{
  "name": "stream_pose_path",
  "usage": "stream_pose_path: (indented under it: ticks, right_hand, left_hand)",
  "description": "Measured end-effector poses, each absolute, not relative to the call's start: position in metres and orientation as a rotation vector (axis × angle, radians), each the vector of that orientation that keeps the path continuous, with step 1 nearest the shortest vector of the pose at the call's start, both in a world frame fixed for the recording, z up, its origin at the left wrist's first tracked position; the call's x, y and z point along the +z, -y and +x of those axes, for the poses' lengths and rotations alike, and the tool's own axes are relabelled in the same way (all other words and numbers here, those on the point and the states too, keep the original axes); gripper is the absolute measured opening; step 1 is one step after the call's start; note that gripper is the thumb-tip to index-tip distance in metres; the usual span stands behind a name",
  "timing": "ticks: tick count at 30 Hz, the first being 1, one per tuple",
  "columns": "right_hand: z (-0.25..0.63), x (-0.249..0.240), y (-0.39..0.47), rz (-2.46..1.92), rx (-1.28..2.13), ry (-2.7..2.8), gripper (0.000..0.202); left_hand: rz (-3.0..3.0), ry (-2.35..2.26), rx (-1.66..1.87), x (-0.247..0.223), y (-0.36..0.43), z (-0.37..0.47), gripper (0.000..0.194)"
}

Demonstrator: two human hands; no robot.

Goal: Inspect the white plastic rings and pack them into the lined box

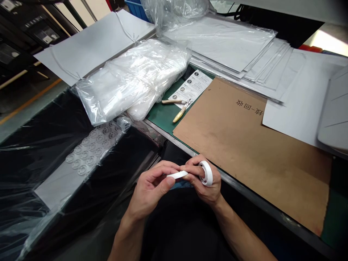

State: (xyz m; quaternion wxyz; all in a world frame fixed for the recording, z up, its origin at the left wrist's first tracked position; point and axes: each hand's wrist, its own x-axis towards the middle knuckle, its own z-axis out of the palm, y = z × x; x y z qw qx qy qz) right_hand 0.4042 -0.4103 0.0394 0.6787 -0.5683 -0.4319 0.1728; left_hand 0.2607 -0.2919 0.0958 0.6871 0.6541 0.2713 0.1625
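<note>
Between my two hands, in front of the table edge, a thin white ring (177,175) is seen nearly edge-on. My left hand (152,186) pinches one side of it between thumb and fingers. The fingertips of my right hand (209,188) grip the opposite side. A second white ring (207,173) hangs around a finger of my right hand. On the table beyond lie pliers (181,106) with yellowish handles, spread apart, partly over a printed label sheet (191,87).
Brown cardboard (252,145) covers much of the green tabletop. Behind it lie stacked white sheets (225,43) in clear plastic. A bulging clear bag (136,76) rests at the table's left end. Lower left, clear rings in a plastic bag (89,148) lie on black sheeting (35,145).
</note>
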Motion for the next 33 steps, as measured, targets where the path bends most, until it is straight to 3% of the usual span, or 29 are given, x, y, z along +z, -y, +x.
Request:
stream_pose_path:
  ticks: [20,27,33]
  right_hand:
    - [0.391,0.022,0.401,-0.953,0.83,0.523,0.013]
    - [0.388,0.023,0.4,-0.953,0.836,0.537,0.009]
    - [0.385,0.025,0.398,-0.906,0.874,0.51,0.011]
  left_hand:
    - [1.282,-0.457,0.306,0.088,0.292,0.258,0.021]
    - [1.266,-0.556,0.366,0.081,0.297,0.259,0.012]
    - [1.237,-0.586,0.397,0.08,0.298,0.266,0.019]
